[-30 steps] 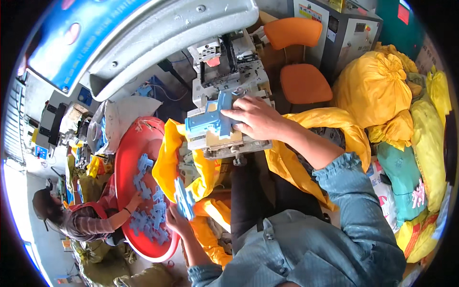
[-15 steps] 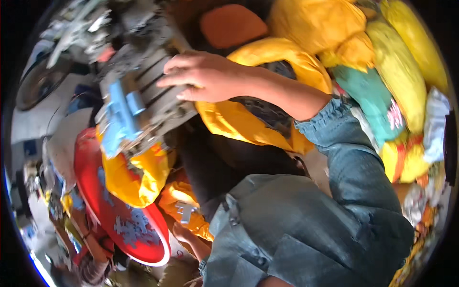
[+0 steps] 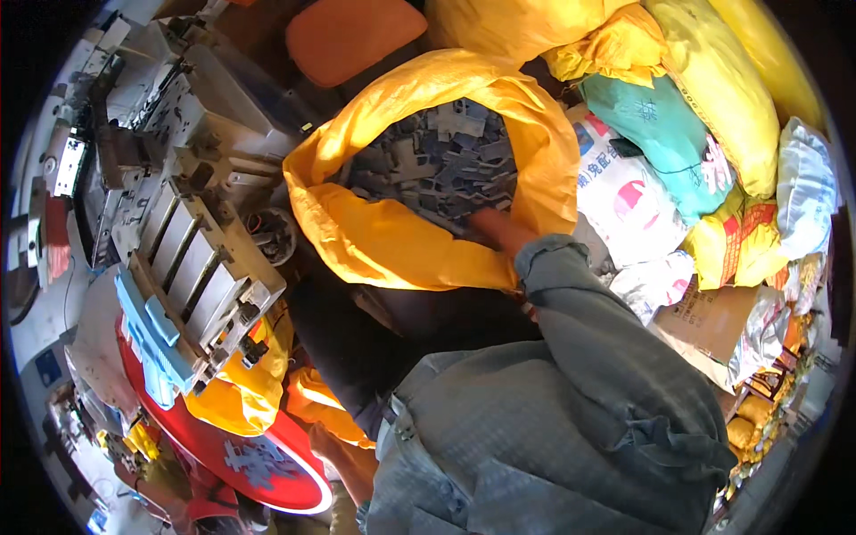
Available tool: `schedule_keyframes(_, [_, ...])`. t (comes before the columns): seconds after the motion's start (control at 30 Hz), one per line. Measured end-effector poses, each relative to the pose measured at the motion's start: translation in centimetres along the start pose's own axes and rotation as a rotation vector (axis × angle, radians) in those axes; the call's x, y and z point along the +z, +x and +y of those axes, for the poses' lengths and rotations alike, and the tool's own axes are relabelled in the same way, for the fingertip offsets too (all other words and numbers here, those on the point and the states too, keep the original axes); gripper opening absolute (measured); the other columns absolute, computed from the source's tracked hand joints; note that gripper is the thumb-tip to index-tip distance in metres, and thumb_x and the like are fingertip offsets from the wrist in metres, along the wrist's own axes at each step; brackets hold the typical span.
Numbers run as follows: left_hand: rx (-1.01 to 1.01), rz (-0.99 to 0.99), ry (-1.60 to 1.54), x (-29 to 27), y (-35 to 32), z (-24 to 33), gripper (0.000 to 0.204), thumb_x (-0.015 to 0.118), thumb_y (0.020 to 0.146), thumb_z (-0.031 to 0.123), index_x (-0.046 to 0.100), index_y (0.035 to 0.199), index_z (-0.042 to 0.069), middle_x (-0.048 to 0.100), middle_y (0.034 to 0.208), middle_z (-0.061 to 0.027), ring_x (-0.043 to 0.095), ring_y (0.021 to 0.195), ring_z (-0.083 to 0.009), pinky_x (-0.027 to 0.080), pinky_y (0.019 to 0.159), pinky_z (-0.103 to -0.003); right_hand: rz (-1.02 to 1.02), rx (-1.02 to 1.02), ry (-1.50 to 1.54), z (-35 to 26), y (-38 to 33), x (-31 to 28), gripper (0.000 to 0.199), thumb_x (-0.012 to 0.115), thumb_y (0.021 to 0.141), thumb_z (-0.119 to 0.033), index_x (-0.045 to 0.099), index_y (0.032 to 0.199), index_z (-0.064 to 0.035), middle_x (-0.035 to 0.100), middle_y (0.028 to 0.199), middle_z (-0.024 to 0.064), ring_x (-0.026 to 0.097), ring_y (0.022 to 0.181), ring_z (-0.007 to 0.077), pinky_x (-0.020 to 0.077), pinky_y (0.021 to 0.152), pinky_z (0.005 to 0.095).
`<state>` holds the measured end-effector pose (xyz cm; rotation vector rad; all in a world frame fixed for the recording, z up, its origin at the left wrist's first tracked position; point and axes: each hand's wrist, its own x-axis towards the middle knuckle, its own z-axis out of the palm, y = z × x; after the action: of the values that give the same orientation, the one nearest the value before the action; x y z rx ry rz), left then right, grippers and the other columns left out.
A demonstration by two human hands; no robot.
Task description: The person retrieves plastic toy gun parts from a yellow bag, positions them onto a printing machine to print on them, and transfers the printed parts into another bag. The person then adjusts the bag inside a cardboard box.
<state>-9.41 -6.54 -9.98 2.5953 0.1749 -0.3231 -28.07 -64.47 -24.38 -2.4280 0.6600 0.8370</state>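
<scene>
An open yellow sack [image 3: 383,241] lies in front of me, full of dark grey plastic parts [image 3: 437,165]. My right wrist [image 3: 501,227] goes over the sack's near rim. The hand itself is hidden inside, so its grip does not show. My left forearm [image 3: 343,459] lies low by my lap, next to a red round tray [image 3: 267,464] that holds pale blue parts. Its hand is hidden behind a smaller yellow bag [image 3: 236,392].
A grey metal machine [image 3: 192,267] stands at the left with light blue pieces [image 3: 147,334] at its near end. An orange chair seat [image 3: 352,36] is behind the sack. Yellow, teal and white stuffed sacks [image 3: 713,89] and a cardboard box [image 3: 713,312] crowd the right.
My right hand left the machine and went right and down into the yellow sack. My head turned right, so the machine and tray slid to the left edge.
</scene>
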Motion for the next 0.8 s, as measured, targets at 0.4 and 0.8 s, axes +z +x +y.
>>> schedule_keyframes(0.4, [0.504, -0.224, -0.29, 3.2, -2.1, 27.7, 0.013, 0.055, 0.083, 0.002, 0.065, 0.091, -0.002, 0.065, 0.085, -0.0112, 0.062, 0.079, -0.0208, 0.049, 0.075, -0.029, 0.312, -0.349, 1.0, -1.7, -6.8, -20.4, 0.031, 0.059, 0.086, -0.023, 0.061, 0.111, -0.0049, 0.064, 0.095, 0.0064, 0.057, 0.085, 0.0126, 0.0457, 0.075, 0.0279])
schedule_keyframes(0.8, [0.153, -0.852, -1.096, 10.4, -5.6, 39.6, 0.029, 0.063, 0.084, 0.016, 0.055, 0.11, 0.006, 0.06, 0.091, -0.0021, 0.057, 0.081, -0.0102, 0.046, 0.071, -0.026, 1.074, -0.645, 0.317, -15.2, -15.4, -22.8, 0.035, 0.063, 0.079, -0.019, 0.057, 0.111, -0.0072, 0.059, 0.094, 0.0146, 0.057, 0.085, 0.0313, 0.0455, 0.078, 0.0396])
